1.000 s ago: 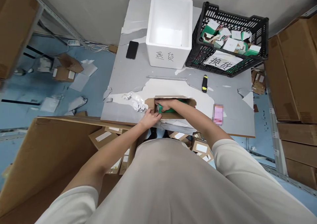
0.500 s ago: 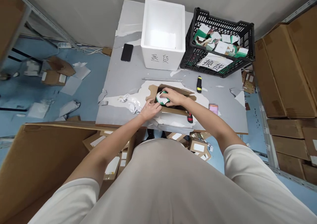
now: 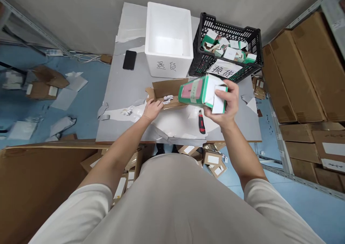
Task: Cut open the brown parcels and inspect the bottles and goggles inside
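In my right hand [image 3: 229, 105] is a green, white and pink carton [image 3: 192, 91], raised and tilted above the table. The thumb lies on its white end, where a flap stands loose. My left hand [image 3: 153, 109] grips the near left edge of an open cardboard box [image 3: 167, 88]; its fingertips go over the wall. Crumpled paper [image 3: 168, 99] lies inside that box. The held carton hides the box's right end. A red and black box cutter [image 3: 201, 122] rests on the table just right of the box.
Behind stand a white foam box [image 3: 168, 62] and a black crate [image 3: 198, 53] with several green and white cartons. A black phone [image 3: 129, 60] lies at the table's left. Stacked cardboard boxes [image 3: 302, 67] line the right; a large carton [image 3: 48, 172] is at lower left.
My right hand has lifted the carton out of the cardboard box, up and to the right. My left hand has stayed at the box's edge. The box cutter now shows fully.
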